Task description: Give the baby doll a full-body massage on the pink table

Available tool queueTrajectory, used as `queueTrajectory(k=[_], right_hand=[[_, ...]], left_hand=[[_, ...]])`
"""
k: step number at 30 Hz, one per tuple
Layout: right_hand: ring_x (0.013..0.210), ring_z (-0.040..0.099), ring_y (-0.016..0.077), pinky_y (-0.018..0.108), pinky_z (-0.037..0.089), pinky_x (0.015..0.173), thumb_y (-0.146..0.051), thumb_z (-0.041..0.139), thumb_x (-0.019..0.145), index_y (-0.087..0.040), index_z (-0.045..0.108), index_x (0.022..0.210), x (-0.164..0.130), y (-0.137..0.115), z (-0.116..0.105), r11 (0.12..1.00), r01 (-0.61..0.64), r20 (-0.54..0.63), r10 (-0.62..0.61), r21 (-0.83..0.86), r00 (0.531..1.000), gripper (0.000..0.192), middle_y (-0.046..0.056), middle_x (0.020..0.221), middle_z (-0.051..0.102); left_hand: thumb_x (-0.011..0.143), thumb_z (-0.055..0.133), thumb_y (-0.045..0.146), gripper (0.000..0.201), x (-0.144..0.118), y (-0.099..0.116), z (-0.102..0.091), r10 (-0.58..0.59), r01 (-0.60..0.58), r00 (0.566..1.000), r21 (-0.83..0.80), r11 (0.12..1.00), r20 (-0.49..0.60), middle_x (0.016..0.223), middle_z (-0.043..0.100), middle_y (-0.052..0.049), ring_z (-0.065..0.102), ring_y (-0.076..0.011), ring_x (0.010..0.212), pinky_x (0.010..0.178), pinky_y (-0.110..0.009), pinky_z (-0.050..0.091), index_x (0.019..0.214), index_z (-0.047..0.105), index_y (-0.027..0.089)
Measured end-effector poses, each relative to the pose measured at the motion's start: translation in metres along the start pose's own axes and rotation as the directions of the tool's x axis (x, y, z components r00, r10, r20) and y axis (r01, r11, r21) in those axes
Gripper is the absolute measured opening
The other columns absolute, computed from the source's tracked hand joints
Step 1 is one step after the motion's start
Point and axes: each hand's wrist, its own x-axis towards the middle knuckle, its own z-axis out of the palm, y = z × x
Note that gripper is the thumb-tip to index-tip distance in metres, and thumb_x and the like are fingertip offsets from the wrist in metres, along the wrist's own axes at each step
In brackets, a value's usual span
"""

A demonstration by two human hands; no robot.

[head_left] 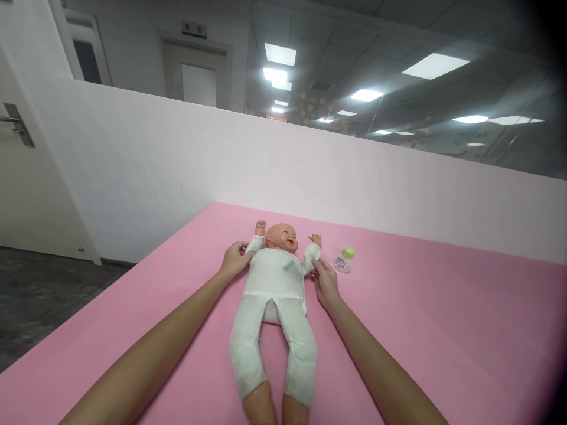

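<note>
A baby doll (277, 274) in a white cloth suit lies on its back, head away from me and legs toward me. Both of its arms are bent up beside its head. My left hand (235, 260) is closed on the doll's sleeve at the left, near the shoulder. At the right, my right hand (325, 280) pinches the other sleeve near the elbow. Just beyond that hand stands a small clear jar (344, 262) with a green lid and a printed label; neither hand touches it.
The doll lies on a pink tabletop (398, 330). A white wall (354, 177) runs along its far side. To the left are a door (35, 159) with a metal handle and a dark floor (39, 301) below the table's edge.
</note>
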Motion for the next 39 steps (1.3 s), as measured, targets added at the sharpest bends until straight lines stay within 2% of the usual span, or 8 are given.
queueTrajectory(k=[8, 13, 20, 24, 27, 31, 35, 39], right_hand=[[0.057, 0.047, 0.0106, 0.026, 0.039, 0.055, -0.023, 0.079, 0.064, -0.022, 0.07, 0.084, -0.002, -0.004, 0.0, 0.999, 0.005, 0.041, -0.007, 0.042, 0.999, 0.021, -0.005, 0.068, 0.062], [0.07, 0.057, 0.0147, 0.028, 0.042, 0.06, -0.026, 0.079, 0.066, -0.022, 0.071, 0.087, -0.006, -0.005, 0.002, 0.999, 0.029, 0.059, -0.03, 0.018, 0.998, 0.023, 0.001, 0.089, 0.073], [0.058, 0.045, 0.0107, 0.025, 0.038, 0.053, -0.024, 0.078, 0.066, -0.022, 0.07, 0.085, -0.003, -0.004, 0.002, 0.999, 0.008, 0.031, -0.009, 0.036, 0.999, 0.02, -0.005, 0.066, 0.058], [0.057, 0.045, 0.0109, 0.026, 0.039, 0.052, -0.027, 0.079, 0.068, -0.022, 0.07, 0.084, -0.002, -0.003, 0.002, 1.0, 0.008, 0.032, -0.008, 0.009, 0.999, 0.019, -0.005, 0.063, 0.055], [0.055, 0.045, 0.0109, 0.026, 0.038, 0.051, -0.032, 0.082, 0.068, -0.021, 0.068, 0.078, -0.001, -0.001, 0.0, 1.0, 0.008, 0.027, -0.008, -0.002, 1.0, 0.02, -0.005, 0.061, 0.054], [0.054, 0.045, 0.0116, 0.027, 0.038, 0.051, -0.039, 0.084, 0.069, -0.021, 0.062, 0.068, 0.0, 0.0, -0.001, 1.0, -0.01, -0.015, 0.01, -0.024, 1.0, 0.028, -0.005, 0.056, 0.051], [0.053, 0.044, 0.0115, 0.027, 0.037, 0.051, -0.04, 0.085, 0.069, -0.021, 0.059, 0.064, 0.001, 0.001, -0.001, 1.0, -0.012, -0.011, 0.011, -0.026, 1.0, 0.032, -0.005, 0.056, 0.05], [0.054, 0.044, 0.011, 0.027, 0.037, 0.051, -0.039, 0.085, 0.069, -0.021, 0.065, 0.071, 0.001, 0.001, -0.001, 0.999, 0.002, 0.003, -0.001, -0.033, 1.0, 0.027, -0.004, 0.06, 0.054]], left_hand=[[0.075, 0.064, 0.031, 0.019, -0.002, 0.003, 0.0, 0.115, -0.107, 0.992, -0.142, 0.984, 0.055, 0.091, 0.067, -0.001, 0.055, -0.015, 0.072, 0.063, -0.025, 0.042, 0.091, 0.062, 0.021], [0.076, 0.065, 0.033, 0.02, -0.003, 0.006, -0.001, 0.137, -0.126, 0.989, -0.156, 0.98, 0.062, 0.096, 0.071, -0.002, 0.06, -0.0168, 0.077, 0.069, -0.027, 0.046, 0.091, 0.064, 0.021], [0.078, 0.069, 0.039, 0.035, -0.001, 0.002, -0.001, 0.097, -0.095, 0.995, -0.076, 0.993, 0.034, 0.109, 0.077, -0.006, 0.068, -0.0246, 0.096, 0.085, -0.033, 0.05, 0.107, 0.075, 0.02], [0.077, 0.07, 0.046, 0.028, -0.003, 0.001, -0.001, 0.078, -0.075, 0.996, 0.088, 0.993, -0.033, 0.08, 0.074, -0.004, 0.065, -0.0236, 0.078, 0.07, -0.031, 0.045, 0.083, 0.077, 0.019], [0.078, 0.069, 0.049, 0.037, -0.004, 0.002, -0.001, 0.12, -0.106, 0.991, 0.193, 0.976, -0.063, 0.051, 0.053, -0.001, 0.051, -0.0183, 0.059, 0.06, -0.029, 0.034, 0.055, 0.063, 0.02], [0.079, 0.068, 0.05, 0.05, -0.004, 0.005, -0.001, 0.138, -0.12, 0.989, 0.245, 0.962, -0.058, 0.043, 0.037, 0.0, 0.04, -0.0151, 0.051, 0.056, -0.03, 0.028, 0.042, 0.047, 0.023], [0.076, 0.069, 0.047, 0.041, -0.002, 0.002, -0.001, 0.113, -0.098, 0.992, 0.236, 0.967, -0.053, 0.046, 0.048, -0.001, 0.049, -0.0174, 0.056, 0.057, -0.03, 0.032, 0.047, 0.055, 0.021], [0.071, 0.069, 0.039, 0.02, 0.001, -0.004, -0.001, 0.032, -0.028, 0.999, 0.119, 0.993, -0.026, 0.065, 0.067, -0.002, 0.06, -0.0208, 0.068, 0.06, -0.028, 0.04, 0.069, 0.071, 0.019]])
